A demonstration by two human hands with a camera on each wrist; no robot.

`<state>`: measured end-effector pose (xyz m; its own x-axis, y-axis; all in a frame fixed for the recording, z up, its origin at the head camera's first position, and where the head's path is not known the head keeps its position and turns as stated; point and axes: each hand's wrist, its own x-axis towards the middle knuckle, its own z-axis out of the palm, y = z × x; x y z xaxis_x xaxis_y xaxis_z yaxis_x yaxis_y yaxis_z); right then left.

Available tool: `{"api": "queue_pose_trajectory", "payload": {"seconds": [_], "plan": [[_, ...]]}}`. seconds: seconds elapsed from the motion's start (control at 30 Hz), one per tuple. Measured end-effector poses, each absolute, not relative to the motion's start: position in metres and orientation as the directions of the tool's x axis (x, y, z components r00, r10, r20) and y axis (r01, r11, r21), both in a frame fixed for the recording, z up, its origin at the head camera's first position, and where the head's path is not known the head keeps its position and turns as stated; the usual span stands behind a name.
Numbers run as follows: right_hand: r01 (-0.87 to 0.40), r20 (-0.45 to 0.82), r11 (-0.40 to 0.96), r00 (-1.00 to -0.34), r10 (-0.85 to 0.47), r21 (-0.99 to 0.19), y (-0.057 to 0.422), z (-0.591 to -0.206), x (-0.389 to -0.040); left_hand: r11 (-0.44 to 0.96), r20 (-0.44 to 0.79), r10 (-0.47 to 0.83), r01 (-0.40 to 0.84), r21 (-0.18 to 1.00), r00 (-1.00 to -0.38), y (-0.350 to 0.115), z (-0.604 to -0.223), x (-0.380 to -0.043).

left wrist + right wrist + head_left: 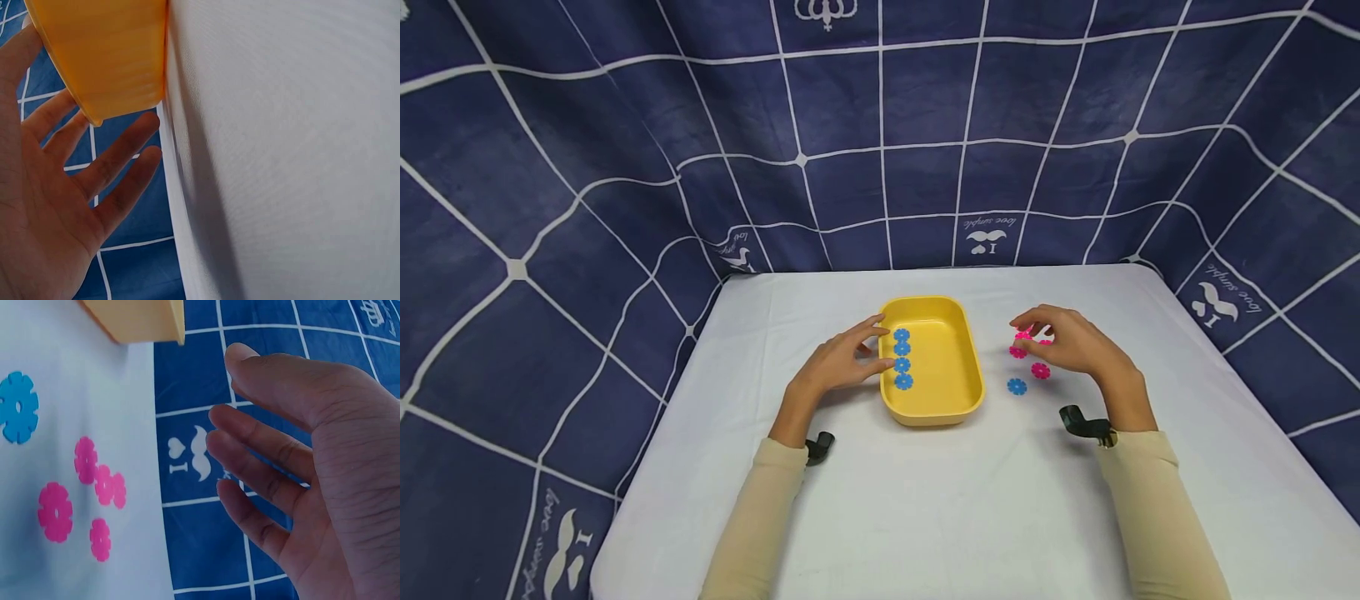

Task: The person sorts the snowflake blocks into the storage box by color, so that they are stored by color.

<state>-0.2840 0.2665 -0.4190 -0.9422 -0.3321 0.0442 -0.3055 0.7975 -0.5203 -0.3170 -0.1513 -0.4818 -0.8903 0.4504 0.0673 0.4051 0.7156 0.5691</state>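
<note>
Yellow tray (943,367) between two relaxed hands

It sits on a white-covered surface (925,508), a shallow rounded rectangle with a thin rim. Four blue pieces (903,381) form a column along its left side. Flat and flower-like, they match the lone blue piece (1017,387) lying outside, just to the tray's right. Pink pieces (46,515) of similar shape lie beyond that one, under the right hand (1072,342).

That hand hovers with its fingers loosely bent and nothing in its grasp. The left hand (841,360) is at the tray's left edge, fingers spread and relaxed, clasping nothing.

From the head, the right hand partly covers the pink group; the right wrist view shows five, two of them touching or overlapping, along with the notched edges and central holes. The left wrist view adds the tray's outer wall and a long shadow on the surface; only the head view shows the pieces inside.

Around everything hangs navy cloth (925,183) with a white grid.
</note>
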Motion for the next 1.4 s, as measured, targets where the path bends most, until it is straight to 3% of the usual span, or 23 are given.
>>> {"api": "queue_pose_trajectory", "payload": {"seconds": [0.83,1.1,1.4], "plan": [[-0.189,-0.062,0.831,-0.964,-0.258,-0.523,0.285,-0.456,-0.253,0.683,0.071,0.488,0.431,0.589,-0.870,-0.132,-0.489,-0.320],[-0.224,-0.043,0.810,-0.955,-0.293,-0.541,0.280,-0.464,-0.259,0.698,0.079,0.459,0.414,0.584,-0.885,-0.140,-0.486,-0.317],[-0.188,-0.115,0.815,-0.948,-0.296,-0.549,0.271,-0.472,-0.262,0.699,0.079,0.454,0.410,0.585,-0.887,-0.152,-0.481,-0.315]]}}
